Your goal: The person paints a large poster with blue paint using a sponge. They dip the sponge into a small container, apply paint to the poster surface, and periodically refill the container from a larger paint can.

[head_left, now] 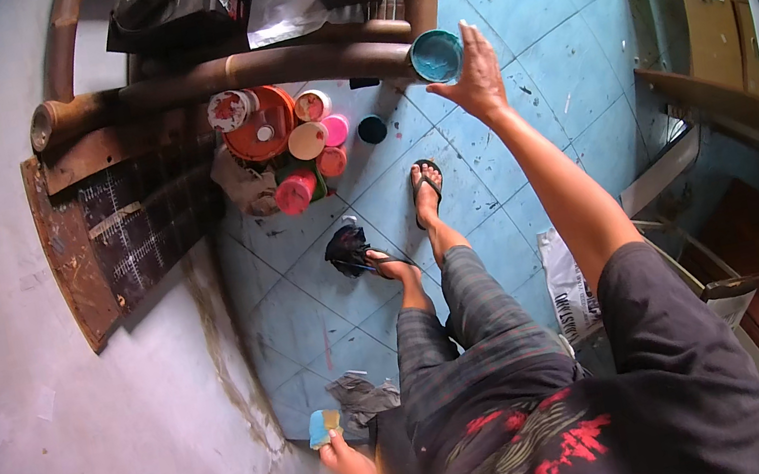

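Note:
My left hand [341, 458] is low on the left, its thumb and fingers closed on a small blue and tan sponge [323, 428]. Far ahead, my right hand [476, 78] reaches out on a straight arm, fingers stretched and thumb apart. Between that thumb and the fingers stands a round cup of teal paint [437, 57], close against the palm. The cup is at the right end of a thick bamboo rail [269, 69]; whether it rests there is hidden.
Several paint pots cluster around a red-orange bucket [264, 130] on the blue tiled floor [487, 157]. Beside them is a dark cup [372, 129]. A black rag [347, 250] lies by my foot, a grey cloth [363, 397] near the left wall. Wooden shelves [714, 92] stand right.

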`<state>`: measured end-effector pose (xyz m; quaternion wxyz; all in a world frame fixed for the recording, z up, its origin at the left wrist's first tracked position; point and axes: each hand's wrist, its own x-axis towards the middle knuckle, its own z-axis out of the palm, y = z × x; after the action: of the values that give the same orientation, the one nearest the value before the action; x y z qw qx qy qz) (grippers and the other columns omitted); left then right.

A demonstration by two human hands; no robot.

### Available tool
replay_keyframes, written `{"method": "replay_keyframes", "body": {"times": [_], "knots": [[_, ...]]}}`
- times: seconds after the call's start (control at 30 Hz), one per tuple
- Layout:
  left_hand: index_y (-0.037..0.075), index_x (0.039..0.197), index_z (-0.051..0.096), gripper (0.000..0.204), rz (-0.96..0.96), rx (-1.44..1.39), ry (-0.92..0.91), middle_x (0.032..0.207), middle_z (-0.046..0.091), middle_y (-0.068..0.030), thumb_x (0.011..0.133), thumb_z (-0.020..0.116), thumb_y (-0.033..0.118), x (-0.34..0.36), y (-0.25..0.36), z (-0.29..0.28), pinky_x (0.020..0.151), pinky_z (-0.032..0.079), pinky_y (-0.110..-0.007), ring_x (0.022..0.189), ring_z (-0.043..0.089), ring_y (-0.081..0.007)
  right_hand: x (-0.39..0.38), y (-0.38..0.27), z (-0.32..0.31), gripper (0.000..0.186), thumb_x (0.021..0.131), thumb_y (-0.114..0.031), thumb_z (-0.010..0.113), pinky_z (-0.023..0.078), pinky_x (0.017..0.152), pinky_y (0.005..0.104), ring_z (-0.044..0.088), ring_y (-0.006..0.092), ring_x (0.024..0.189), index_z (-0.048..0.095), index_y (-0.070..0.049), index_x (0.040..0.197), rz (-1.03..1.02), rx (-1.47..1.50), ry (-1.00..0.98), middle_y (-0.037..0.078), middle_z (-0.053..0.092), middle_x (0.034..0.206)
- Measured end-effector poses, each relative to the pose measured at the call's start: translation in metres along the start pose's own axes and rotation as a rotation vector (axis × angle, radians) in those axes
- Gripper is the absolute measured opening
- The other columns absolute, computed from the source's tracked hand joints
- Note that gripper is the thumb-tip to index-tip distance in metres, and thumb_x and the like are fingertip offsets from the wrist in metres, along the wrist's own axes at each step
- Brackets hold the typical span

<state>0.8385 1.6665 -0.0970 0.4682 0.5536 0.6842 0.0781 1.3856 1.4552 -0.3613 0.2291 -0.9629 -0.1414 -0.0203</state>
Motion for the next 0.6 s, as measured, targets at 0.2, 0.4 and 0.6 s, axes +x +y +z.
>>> {"method": "replay_keyframes", "body": {"times": [0.2,0.4,0.6], "knots": [[0.001,0.107,0.059,0.017,-0.113,-0.137,-0.025,0.11,0.063,-0.0086,0.1,0.055,0.016,0.021,-0.049,0.047,0.102,0.042,-0.042,0.105,0.059,-0.0179,-0.113,0.01,0.02,0.107,0.067,-0.032,0.087,0.033,0.112,0.0442,0.042,0.0387,0.131,0.025,0.006,0.146,0.45,0.317,0.048,0.027,0.042,0.141],[-0.002,0.1,0.063,0.017,-0.215,-0.213,-0.035,0.101,0.066,-0.0055,0.097,0.06,0.014,0.067,-0.157,0.154,0.085,0.046,-0.028,0.094,0.059,-0.0112,-0.211,0.047,0.182,0.094,0.065,-0.035,0.086,0.044,0.102,0.0437,0.053,0.0369,0.123,0.041,-0.004,0.141,0.442,0.309,-0.692,0.022,0.057,0.131],[-0.007,0.101,0.063,0.019,-0.156,0.244,-0.07,0.109,0.065,-0.0127,0.095,0.057,0.01,0.104,-0.215,0.161,0.091,0.048,-0.033,0.102,0.06,-0.017,-0.226,0.09,0.376,0.119,0.058,-0.037,0.093,0.045,0.103,0.0405,0.052,0.0348,0.127,0.024,0.0,0.148,0.478,0.333,-0.544,0.021,0.048,0.142]]}}
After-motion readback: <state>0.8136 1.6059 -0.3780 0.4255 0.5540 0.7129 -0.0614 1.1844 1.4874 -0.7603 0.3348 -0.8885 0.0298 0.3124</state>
